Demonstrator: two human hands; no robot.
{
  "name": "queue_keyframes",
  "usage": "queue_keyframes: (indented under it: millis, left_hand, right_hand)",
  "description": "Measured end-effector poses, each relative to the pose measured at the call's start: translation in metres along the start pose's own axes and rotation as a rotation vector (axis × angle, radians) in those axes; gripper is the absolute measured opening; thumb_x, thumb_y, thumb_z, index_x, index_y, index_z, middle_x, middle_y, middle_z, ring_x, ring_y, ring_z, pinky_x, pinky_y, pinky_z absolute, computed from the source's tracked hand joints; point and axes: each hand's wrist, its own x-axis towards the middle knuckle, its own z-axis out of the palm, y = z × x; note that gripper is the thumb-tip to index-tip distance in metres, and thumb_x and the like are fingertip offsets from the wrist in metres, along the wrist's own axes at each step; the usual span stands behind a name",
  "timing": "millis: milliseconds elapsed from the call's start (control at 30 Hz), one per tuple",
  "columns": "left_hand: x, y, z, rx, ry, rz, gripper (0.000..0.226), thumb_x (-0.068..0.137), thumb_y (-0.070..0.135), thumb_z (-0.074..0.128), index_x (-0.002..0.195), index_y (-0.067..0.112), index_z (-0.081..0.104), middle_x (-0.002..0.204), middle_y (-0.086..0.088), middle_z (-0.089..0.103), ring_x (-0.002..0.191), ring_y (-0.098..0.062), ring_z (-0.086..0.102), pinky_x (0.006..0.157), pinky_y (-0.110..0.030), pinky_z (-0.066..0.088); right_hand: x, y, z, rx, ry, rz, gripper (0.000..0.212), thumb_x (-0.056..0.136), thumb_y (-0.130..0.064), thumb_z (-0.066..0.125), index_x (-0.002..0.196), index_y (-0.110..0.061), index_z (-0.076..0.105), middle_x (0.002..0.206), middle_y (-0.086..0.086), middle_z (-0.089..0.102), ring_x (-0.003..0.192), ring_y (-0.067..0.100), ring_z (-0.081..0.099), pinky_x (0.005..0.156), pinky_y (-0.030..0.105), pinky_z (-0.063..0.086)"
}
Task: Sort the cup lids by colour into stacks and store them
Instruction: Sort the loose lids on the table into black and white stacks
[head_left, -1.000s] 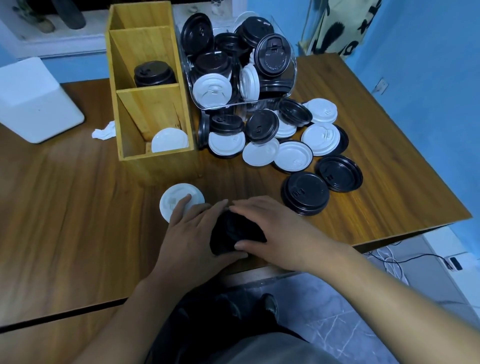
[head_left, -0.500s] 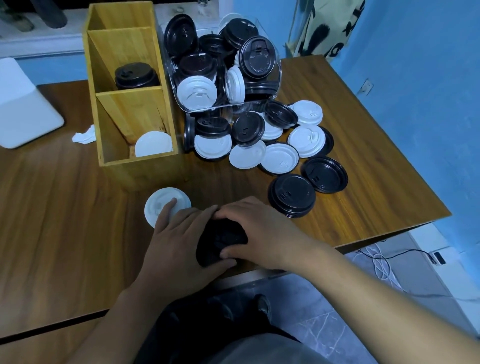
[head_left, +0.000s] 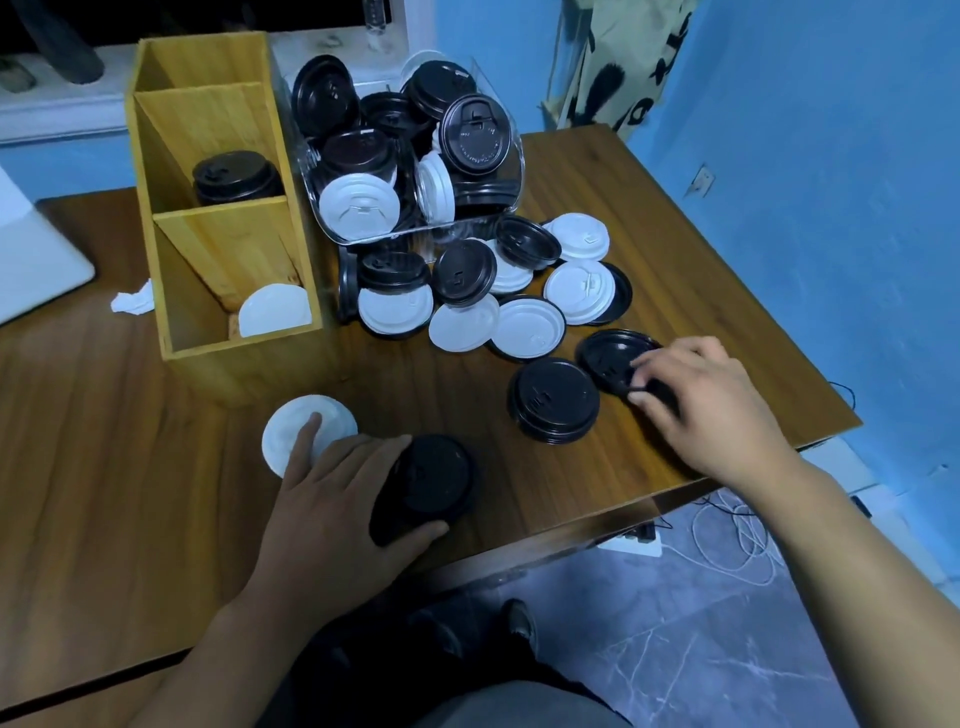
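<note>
My left hand (head_left: 332, 499) grips a stack of black lids (head_left: 428, 486) near the table's front edge, thumb on its near side and fingers behind it. A white lid (head_left: 291, 428) lies just left of that stack, partly under my fingers. My right hand (head_left: 701, 400) reaches to an upturned black lid (head_left: 610, 356) at the right and pinches its rim. Another black stack (head_left: 553, 400) sits between the two hands. Loose black and white lids (head_left: 467, 312) are heaped in front of a tipped clear bin (head_left: 415, 156) full of lids.
A wooden organiser (head_left: 208, 208) stands at the back left, with black lids (head_left: 236, 176) in its middle slot and a white lid (head_left: 272, 312) in the front slot. A crumpled tissue (head_left: 132, 301) lies beside it. The table's right edge (head_left: 779, 312) is close to my right hand.
My right hand left the black stack and moved right to the upturned black lid. My left hand stays on the stack, which now shows.
</note>
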Motion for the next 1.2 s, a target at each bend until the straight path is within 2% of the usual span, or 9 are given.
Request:
queue_keyframes:
  millis: [200,300,400,567,667,733,867,1067,1200]
  left_hand:
    - [0.008,0.009,0.001,0.078,-0.022,-0.018,0.077,0.084,0.070,0.061,0.132,0.010,0.063,0.122,-0.004,0.070,0.118,-0.023,0.063,0.123,-0.054,0.020]
    - [0.019,0.013,0.002,0.098,-0.040,-0.053,0.077,0.086,0.069,0.057,0.135,0.010,0.061,0.125,-0.005,0.068,0.122,-0.022,0.059,0.125,-0.045,0.019]
    - [0.028,0.018,0.004,0.089,-0.036,-0.093,0.078,0.087,0.066,0.057,0.137,0.007,0.057,0.130,-0.007,0.065,0.127,-0.023,0.052,0.121,-0.037,0.022]
    - [0.033,0.031,0.010,0.043,-0.023,-0.140,0.079,0.087,0.058,0.067,0.142,0.003,0.051,0.136,-0.011,0.060,0.131,-0.026,0.049,0.116,-0.034,0.026]
    - [0.035,0.035,0.014,-0.001,-0.026,-0.171,0.086,0.084,0.057,0.070,0.147,0.005,0.043,0.144,-0.011,0.054,0.134,-0.029,0.047,0.113,-0.036,0.031]
    - [0.037,0.037,0.016,-0.047,-0.029,-0.182,0.087,0.085,0.056,0.070,0.150,0.007,0.038,0.149,-0.011,0.049,0.137,-0.028,0.045,0.112,-0.035,0.032]
    - [0.039,0.040,0.022,-0.126,-0.013,-0.161,0.077,0.091,0.047,0.067,0.150,0.009,0.037,0.153,-0.008,0.042,0.140,-0.024,0.040,0.113,-0.031,0.030]
    - [0.037,0.039,0.025,-0.166,0.025,-0.191,0.076,0.086,0.047,0.072,0.144,0.008,0.043,0.142,-0.009,0.047,0.131,-0.023,0.045,0.109,-0.027,0.032]
    - [0.038,0.039,0.025,-0.194,0.022,-0.217,0.077,0.084,0.050,0.074,0.142,0.012,0.043,0.140,-0.005,0.046,0.129,-0.021,0.045,0.108,-0.028,0.036]
  right_hand:
    - [0.003,0.000,-0.037,0.637,0.050,0.192,0.010,0.103,-0.032,0.054,0.108,-0.030,0.063,0.095,-0.005,0.071,0.092,0.015,0.067,0.083,0.035,0.051]
    - [0.017,0.014,-0.030,0.648,-0.094,0.358,0.020,0.107,-0.030,0.048,0.116,-0.033,0.065,0.107,-0.010,0.071,0.102,0.013,0.067,0.089,0.034,0.053]
    - [0.027,0.022,-0.018,0.595,-0.216,0.408,0.024,0.108,-0.032,0.043,0.118,-0.035,0.065,0.114,-0.007,0.069,0.108,0.017,0.064,0.079,0.030,0.048]
    - [0.015,0.020,-0.012,0.234,-0.087,0.285,0.044,0.102,-0.048,0.048,0.140,-0.027,0.052,0.136,0.001,0.052,0.130,0.023,0.043,0.103,0.040,0.039]
    - [0.001,0.009,-0.005,0.170,-0.101,0.218,0.074,0.086,-0.069,0.058,0.146,-0.029,0.046,0.138,-0.005,0.049,0.129,0.020,0.039,0.106,0.043,0.041]
    - [-0.003,0.006,0.004,0.094,-0.119,0.158,0.081,0.081,-0.070,0.064,0.147,-0.028,0.044,0.141,-0.004,0.050,0.129,0.022,0.041,0.108,0.045,0.042]
    - [-0.001,0.007,0.009,0.278,-0.089,0.181,0.070,0.083,-0.041,0.077,0.145,-0.027,0.048,0.151,-0.003,0.044,0.140,0.023,0.036,0.114,0.036,0.030]
    - [-0.005,0.000,0.016,0.458,0.097,0.256,0.060,0.075,-0.048,0.084,0.127,-0.034,0.058,0.127,-0.017,0.059,0.120,0.008,0.053,0.099,0.026,0.041]
    - [0.002,-0.008,0.003,0.785,0.163,0.136,0.055,0.072,-0.034,0.088,0.122,-0.034,0.064,0.136,-0.017,0.062,0.127,0.003,0.056,0.110,0.035,0.045]
